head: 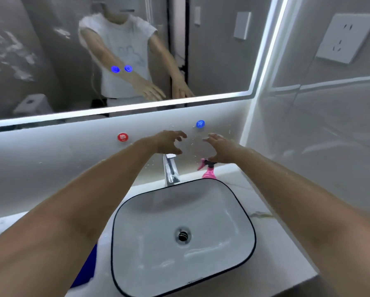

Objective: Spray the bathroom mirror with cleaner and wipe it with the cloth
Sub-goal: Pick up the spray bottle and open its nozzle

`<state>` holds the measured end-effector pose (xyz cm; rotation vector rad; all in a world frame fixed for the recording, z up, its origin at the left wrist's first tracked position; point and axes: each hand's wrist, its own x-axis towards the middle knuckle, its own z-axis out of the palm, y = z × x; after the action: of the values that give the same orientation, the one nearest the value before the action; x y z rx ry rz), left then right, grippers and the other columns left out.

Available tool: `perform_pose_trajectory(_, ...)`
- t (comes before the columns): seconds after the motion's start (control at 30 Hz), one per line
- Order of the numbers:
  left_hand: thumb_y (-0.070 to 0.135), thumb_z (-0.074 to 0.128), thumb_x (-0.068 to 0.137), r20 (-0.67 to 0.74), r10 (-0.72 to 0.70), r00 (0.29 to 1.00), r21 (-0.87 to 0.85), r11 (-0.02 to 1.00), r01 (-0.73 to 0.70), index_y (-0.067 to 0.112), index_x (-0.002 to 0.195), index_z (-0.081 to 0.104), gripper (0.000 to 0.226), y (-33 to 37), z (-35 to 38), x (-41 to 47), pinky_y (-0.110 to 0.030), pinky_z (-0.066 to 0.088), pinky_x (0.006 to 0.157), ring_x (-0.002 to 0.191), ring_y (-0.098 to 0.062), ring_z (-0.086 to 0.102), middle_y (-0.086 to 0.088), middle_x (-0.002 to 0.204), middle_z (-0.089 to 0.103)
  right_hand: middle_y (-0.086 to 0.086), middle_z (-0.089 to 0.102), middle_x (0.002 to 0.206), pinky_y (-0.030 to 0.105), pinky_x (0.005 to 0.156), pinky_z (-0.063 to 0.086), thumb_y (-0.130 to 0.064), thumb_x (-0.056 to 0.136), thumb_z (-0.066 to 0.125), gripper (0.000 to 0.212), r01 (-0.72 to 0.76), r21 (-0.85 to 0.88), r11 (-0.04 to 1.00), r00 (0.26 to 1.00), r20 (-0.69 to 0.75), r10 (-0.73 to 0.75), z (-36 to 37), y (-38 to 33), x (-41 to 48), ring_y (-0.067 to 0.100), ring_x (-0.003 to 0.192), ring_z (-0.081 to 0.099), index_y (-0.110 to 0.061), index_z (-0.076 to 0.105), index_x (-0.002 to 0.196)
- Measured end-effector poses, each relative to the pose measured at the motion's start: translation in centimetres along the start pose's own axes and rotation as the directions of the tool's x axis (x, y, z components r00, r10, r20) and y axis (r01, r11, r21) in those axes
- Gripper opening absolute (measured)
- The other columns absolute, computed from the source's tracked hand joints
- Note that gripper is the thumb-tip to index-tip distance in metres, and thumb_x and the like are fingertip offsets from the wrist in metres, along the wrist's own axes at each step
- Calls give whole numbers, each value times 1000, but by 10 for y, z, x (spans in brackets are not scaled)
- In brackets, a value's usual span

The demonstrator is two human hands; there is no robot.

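The lit-edged bathroom mirror [212, 50] fills the upper part of the head view and reflects a person with both arms stretched out. A pink spray bottle [208, 170] stands on the counter behind the sink, right of the tap. My right hand [219, 147] hovers just above its nozzle, fingers spread and loosely curled, holding nothing. My left hand [169, 141] hangs above the tap, fingers also loosely curled and empty. A blue cloth [85, 269] lies on the counter at the sink's left, mostly hidden under my left forearm.
A white sink [240, 211] with a dark rim sits on the marble counter [263, 213]. A chrome tap [170, 170] rises behind it. Red [122, 137] and blue [200, 123] round knobs sit on the wall. A wall socket [347, 37] is at the upper right.
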<state>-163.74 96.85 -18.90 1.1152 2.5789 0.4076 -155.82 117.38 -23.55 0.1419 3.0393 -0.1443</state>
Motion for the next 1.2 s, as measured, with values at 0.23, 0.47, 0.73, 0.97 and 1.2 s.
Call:
perform_pose_trajectory(0.23,21,66,84,60,-15,998,-107,994,21,17,139,37,63,15,70,100,-29,36,99,121,-25,49,-9,136,50,0,22,155,47,109,32,-35,87,61,69,26,24,999,999,47,-27,37,75,44,21,142,25,-23,28,147)
perform_pose_trajectory(0.47,20,67,82,58,-217,974,-200,954,224,11,143,24,75,1,149,162,-31,39,92,120,-32,48,-15,135,49,2,33,150,41,104,40,-34,87,62,67,19,138,990,988,148,-39,94,122,102,22,134,38,-21,31,145)
perform_pose_trajectory(0.73,24,70,82,72,-405,912,-313,859,406,10,146,19,83,-29,187,179,-33,35,101,132,-29,38,-16,144,38,-2,57,127,32,86,47,-15,87,57,38,111,247,963,984,108,-141,160,99,146,19,117,53,-18,52,125)
perform_pose_trajectory(0.97,26,69,83,95,-439,894,-338,830,444,13,147,18,82,-31,193,175,-32,34,101,132,-29,38,-14,146,38,-17,72,98,15,52,32,12,79,34,43,28,413,910,993,94,-73,161,99,148,-13,70,51,-18,57,100)
perform_pose_trajectory(1.2,24,68,83,-1,-350,937,-320,888,332,11,146,20,80,-1,139,156,-30,36,97,128,-29,43,-13,145,40,10,66,108,42,78,53,6,83,49,40,136,368,920,989,-103,-105,96,97,137,27,93,61,-15,62,114)
